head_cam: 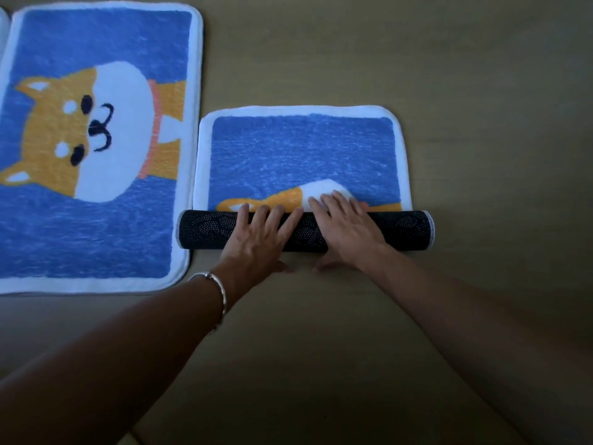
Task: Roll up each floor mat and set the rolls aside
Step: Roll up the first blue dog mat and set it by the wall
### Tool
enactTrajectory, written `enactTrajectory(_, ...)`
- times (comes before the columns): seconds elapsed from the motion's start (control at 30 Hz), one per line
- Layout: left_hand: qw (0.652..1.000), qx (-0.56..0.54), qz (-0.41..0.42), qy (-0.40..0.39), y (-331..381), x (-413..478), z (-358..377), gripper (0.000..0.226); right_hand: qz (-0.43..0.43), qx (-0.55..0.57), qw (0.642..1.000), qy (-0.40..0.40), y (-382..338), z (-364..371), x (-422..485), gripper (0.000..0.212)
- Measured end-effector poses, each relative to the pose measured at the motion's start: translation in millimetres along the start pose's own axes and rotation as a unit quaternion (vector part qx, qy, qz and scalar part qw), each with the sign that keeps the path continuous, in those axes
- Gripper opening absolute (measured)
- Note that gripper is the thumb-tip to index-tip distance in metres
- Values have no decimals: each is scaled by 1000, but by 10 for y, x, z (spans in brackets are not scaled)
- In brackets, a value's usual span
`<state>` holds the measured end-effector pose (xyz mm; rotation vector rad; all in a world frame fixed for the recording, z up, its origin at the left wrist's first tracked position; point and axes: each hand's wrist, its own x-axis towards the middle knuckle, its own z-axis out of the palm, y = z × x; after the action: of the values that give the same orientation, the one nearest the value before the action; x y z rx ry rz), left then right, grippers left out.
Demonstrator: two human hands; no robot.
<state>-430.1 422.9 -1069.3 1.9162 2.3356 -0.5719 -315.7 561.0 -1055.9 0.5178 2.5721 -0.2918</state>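
Observation:
A blue floor mat with a white border lies partly rolled in the middle of the floor. Its rolled part is a dark tube with a dotted backing along the near edge. My left hand lies across the roll's middle with straight fingers pressing on it. My right hand rests beside it, fingers reaching over the roll onto the pile. A second mat, blue with an orange and white dog, lies flat at the left.
The edge of another white-bordered mat shows at the far left top. Tan floor stretches behind, to the right and in front of the mats. A silver bracelet is on my left wrist.

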Motion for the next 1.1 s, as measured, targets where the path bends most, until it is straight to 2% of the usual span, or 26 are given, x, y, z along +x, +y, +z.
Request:
enactTrajectory(0.1, 999, -11, 3, -33, -51, 123, -98, 111, 5, -27, 999, 43, 59, -15, -33, 121)
enactTrajectory(0.2, 998, -40, -5, -50, -101, 222, -151, 97, 7, -55, 995, 80, 93, -5, -71, 96)
enactTrajectory(0.33, 995, -66, -16, -71, -63, 204, -179, 75, 2, -28, 999, 31, 86, -39, -41, 75)
enactTrajectory(0.6, 983, -134, 36, -119, 188, -241, -109, 80, -35, 17, 997, -69, -51, 174, -425, 63)
enactTrajectory(0.7, 982, -134, 44, -123, 277, -379, -87, 83, -40, 17, 998, -53, -108, 268, -567, 61)
enactTrajectory(0.8, 983, -131, 51, -121, 296, -418, -91, 84, -42, -12, 999, 2, -169, 331, -718, 77)
enactTrajectory(0.93, 980, -150, 47, -120, 289, -447, -78, 81, -33, -34, 995, 93, -313, 564, -943, 118)
enactTrajectory(1.1, 982, -163, 49, -79, 250, -440, -57, 84, -28, -32, 996, 73, -291, 597, -885, 132)
